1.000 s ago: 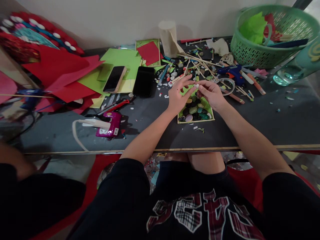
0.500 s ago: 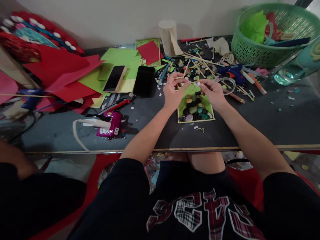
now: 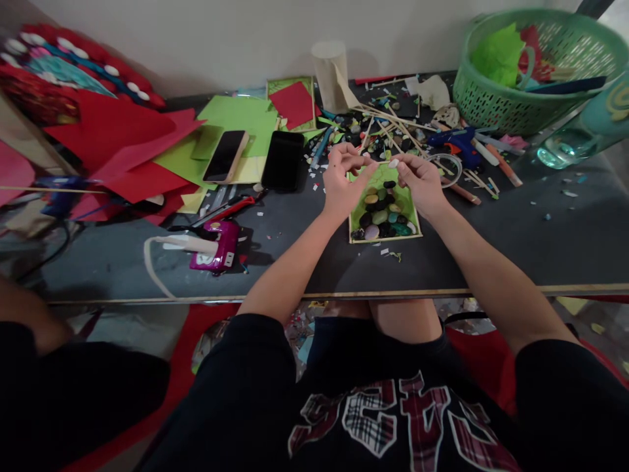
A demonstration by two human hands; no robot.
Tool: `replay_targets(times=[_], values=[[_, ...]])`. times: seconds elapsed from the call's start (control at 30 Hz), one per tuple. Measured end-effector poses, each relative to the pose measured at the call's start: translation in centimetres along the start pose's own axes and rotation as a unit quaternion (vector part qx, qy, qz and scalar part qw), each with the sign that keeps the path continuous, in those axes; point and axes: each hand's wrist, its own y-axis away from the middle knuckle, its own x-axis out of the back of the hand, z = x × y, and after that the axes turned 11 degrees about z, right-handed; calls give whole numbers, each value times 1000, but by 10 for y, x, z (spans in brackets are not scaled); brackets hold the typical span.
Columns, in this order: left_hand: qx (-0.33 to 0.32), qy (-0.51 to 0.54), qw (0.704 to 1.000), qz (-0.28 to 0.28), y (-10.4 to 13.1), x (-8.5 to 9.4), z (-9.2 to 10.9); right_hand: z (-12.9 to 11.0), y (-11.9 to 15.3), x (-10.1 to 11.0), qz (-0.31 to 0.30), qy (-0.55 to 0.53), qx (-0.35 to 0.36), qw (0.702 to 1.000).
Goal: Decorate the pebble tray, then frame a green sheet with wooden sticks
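Observation:
My right hand point(image 3: 421, 185) pinches a small white piece point(image 3: 394, 163), perhaps a pebble, between thumb and fingertips. Opposite it, my left hand point(image 3: 344, 178) has its fingers curled and its thumb close to the index fingertip; whatever may sit between them is too small to make out. Both hands are over the far end of a light green panel point(image 3: 356, 207) edged with thin sticks. Dark, green, tan and pale pebbles point(image 3: 380, 216) are grouped on its near part. Some of the panel's far edge is hidden behind my fingers.
Behind my hands lie scattered sticks point(image 3: 393, 123) and pebbles. A tape roll point(image 3: 455, 172), a blue glue gun point(image 3: 459, 143), a green basket point(image 3: 511, 105) and a glass point(image 3: 565, 147) are rightward. Leftward are two phones point(image 3: 284, 160), coloured paper point(image 3: 132, 144) and a purple power adapter point(image 3: 219, 246).
My hands have drawn slightly apart, the right shifting a little to the right with the white piece. That piece now shows more clearly between the right fingertips.

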Motion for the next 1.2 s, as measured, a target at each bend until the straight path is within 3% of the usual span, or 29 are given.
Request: replay_targets(times=[0.3, 0.5, 0.6, 0.67, 0.8, 0.9, 1.2], values=[[-64, -144, 987, 33, -4, 18, -16, -1, 5, 5, -23, 13, -60, 998], [-6, -192, 978, 81, -6, 23, -30, -8, 7, 4, -2, 5, -112, 994], [-17, -205, 975, 83, -7, 23, -33, -8, 7, 4, -3, 8, -124, 992], [-51, -195, 977, 63, -7, 22, -28, -8, 6, 4, -2, 6, -127, 992], [-128, -159, 978, -46, -3, 16, -8, -9, 7, 3, -1, -3, -133, 991], [-170, -129, 972, -97, 2, 10, 3, -11, 8, 2, -1, -14, -135, 991], [-170, -104, 973, -118, 5, 9, -2, -8, 9, 1, -1, -13, -139, 990]])
